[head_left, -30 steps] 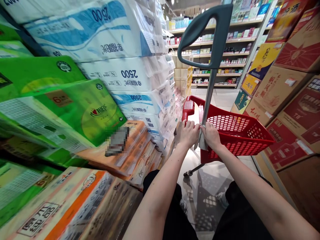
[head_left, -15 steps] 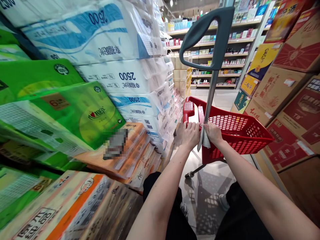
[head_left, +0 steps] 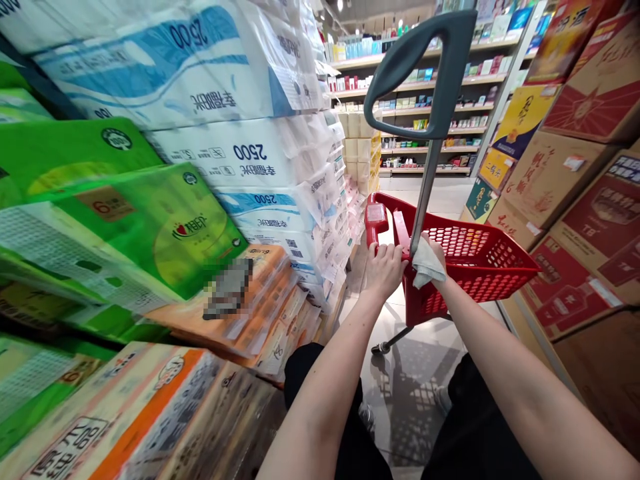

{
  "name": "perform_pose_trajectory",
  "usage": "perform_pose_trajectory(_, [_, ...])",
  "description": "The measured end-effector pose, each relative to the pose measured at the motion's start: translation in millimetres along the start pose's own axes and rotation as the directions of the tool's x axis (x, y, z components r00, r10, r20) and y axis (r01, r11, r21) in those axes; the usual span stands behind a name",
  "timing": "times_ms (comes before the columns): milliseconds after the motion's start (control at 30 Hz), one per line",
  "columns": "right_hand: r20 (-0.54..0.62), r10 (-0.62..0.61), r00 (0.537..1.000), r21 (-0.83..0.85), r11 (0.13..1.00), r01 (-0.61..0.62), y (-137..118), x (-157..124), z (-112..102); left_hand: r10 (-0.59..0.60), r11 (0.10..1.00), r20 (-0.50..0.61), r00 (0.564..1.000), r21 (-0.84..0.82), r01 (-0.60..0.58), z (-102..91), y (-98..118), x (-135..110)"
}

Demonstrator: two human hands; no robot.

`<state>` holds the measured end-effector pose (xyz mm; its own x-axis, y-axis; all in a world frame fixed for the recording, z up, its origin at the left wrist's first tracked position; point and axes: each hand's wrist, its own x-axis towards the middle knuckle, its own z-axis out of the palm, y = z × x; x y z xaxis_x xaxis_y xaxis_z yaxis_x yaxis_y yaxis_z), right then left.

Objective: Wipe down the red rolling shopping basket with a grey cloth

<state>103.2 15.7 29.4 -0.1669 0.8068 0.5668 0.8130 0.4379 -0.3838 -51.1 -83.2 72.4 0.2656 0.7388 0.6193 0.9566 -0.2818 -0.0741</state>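
Note:
A red shopping basket on wheels (head_left: 480,293) stands before me, its metal pole rising to a grey loop handle (head_left: 437,127). My left hand (head_left: 384,270) is closed over the basket's red near rim, just left of the pole. A pale cloth (head_left: 427,263) hangs at the pole's foot, held by my right hand (head_left: 437,252). That hand is on the pole's right side, with most of its fingers hidden behind the cloth and pole.
White and blue tissue packs (head_left: 240,153) are stacked high on the left, with green packs (head_left: 165,220) and orange packs (head_left: 270,287) nearer. Cartons (head_left: 555,180) line the right. Stocked shelves (head_left: 430,143) stand across the aisle's end, beyond the tiled floor (head_left: 400,393).
My right hand has moved slightly right and up around the pole. The cloth, which hung below the hands, now spreads over the right side of the pole's foot. My left hand stays on the rim.

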Motion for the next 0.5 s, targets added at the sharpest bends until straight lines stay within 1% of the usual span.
perform_pose_trajectory(67, [-0.028,0.032,0.999,-0.017,0.999,-0.032,-5.2,-11.5,-0.4,0.004,1.0,-0.003,1.0,-0.003,-0.004,0.6,0.5,0.8])
perform_pose_trajectory(100, [-0.07,0.021,0.997,-0.009,1.0,-0.022,-8.3,-19.6,0.4,0.005,1.0,-0.005,1.0,-0.004,-0.005,0.9,0.5,1.2])
perform_pose_trajectory(200, [-0.206,-0.051,0.977,0.033,0.998,0.059,-12.2,-43.9,5.2,0.008,1.0,-0.003,1.0,0.009,-0.008,0.8,0.0,2.5])
perform_pose_trajectory(267, [-0.222,-0.106,0.969,0.025,0.993,0.114,-4.7,-54.0,7.0,0.018,1.0,0.0,1.0,0.018,-0.018,-0.3,0.1,2.8])
perform_pose_trajectory(333, [-0.176,-0.134,0.975,-0.001,0.991,0.136,14.5,-57.9,5.1,0.03,0.999,0.0,1.0,0.018,-0.03,-2.0,0.6,2.4])
perform_pose_trajectory(367, [-0.15,-0.116,0.982,-0.022,0.993,0.114,28.6,-58.6,2.6,0.034,0.999,-0.003,0.999,0.014,-0.034,-2.8,0.9,2.1])
perform_pose_trajectory(433, [-0.117,-0.023,0.993,-0.093,0.996,0.012,63.7,-59.9,-5.4,0.039,0.999,-0.01,0.999,0.004,-0.039,-4.2,1.5,1.3])
perform_pose_trajectory(500, [-0.097,0.061,0.993,-0.195,0.978,-0.079,101.9,-62.4,-15.5,0.044,0.999,-0.017,0.999,-0.003,-0.044,-4.6,1.7,0.5])
